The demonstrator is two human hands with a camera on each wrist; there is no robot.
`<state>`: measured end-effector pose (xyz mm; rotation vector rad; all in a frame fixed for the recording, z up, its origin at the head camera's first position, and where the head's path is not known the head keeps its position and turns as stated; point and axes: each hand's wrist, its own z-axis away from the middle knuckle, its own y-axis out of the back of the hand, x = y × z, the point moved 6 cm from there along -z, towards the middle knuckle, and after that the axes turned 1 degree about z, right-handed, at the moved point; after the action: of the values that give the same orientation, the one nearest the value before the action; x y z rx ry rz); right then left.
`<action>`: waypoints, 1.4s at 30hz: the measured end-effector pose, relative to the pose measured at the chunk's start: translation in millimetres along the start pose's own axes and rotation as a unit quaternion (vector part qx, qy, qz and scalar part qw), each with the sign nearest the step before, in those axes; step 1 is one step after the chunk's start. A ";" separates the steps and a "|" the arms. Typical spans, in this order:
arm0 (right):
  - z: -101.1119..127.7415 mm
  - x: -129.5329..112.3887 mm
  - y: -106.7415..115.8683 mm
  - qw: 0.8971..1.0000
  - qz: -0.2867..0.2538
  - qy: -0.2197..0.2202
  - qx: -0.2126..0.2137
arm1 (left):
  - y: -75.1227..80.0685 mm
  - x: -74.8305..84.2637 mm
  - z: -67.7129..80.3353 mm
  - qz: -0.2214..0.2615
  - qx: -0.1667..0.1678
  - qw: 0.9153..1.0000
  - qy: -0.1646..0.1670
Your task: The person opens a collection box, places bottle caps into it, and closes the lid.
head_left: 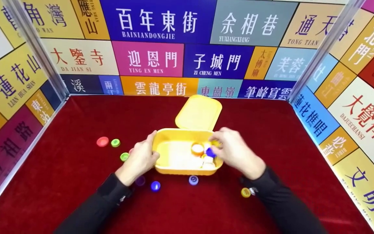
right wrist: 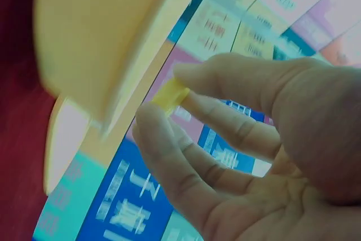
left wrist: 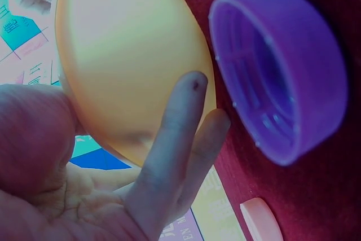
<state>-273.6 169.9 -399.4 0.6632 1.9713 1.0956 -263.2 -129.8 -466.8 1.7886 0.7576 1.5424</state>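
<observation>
A yellow plastic container (head_left: 184, 171) without its lid stands in the middle of the red cloth. My left hand (head_left: 140, 157) grips its left end, with fingers against the outer wall in the left wrist view. Over the container's right end, my right hand (head_left: 237, 151) pinches a small yellow bottle cap (right wrist: 171, 95) between thumb and fingertips. Inside the container, toward the right, lie an orange-rimmed cap (head_left: 197, 149), a blue cap (head_left: 210, 152) and pale pieces, partly hidden by that hand. A purple cap (left wrist: 313, 77) lies beside the container near my left hand.
The yellow lid (head_left: 199, 112) lies behind the container. Left of it are a red cap (head_left: 102, 141) and green caps (head_left: 115, 143). In front lie a blue cap (head_left: 155, 186), a pale violet cap (head_left: 193, 180) and a yellow cap (head_left: 245, 192). Printed panels (head_left: 151, 60) wall the table.
</observation>
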 end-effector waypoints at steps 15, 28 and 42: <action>-18.9 -51.3 -57.1 0.990 0.018 0.123 -0.072 | -1.9 3.0 0.6 -0.002 0.008 1.000 -0.015; -13.3 -48.9 -43.8 0.992 0.006 0.120 -0.042 | 3.0 1.3 -1.6 -0.007 -0.001 1.000 -0.002; -0.2 -40.6 -34.4 0.991 0.017 0.132 -0.020 | 0.7 -0.1 -1.1 -0.007 -0.003 1.000 0.004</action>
<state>-253.2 122.9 -414.0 0.5538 2.1598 1.2955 -264.2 -130.2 -466.3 1.7701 0.7660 1.5428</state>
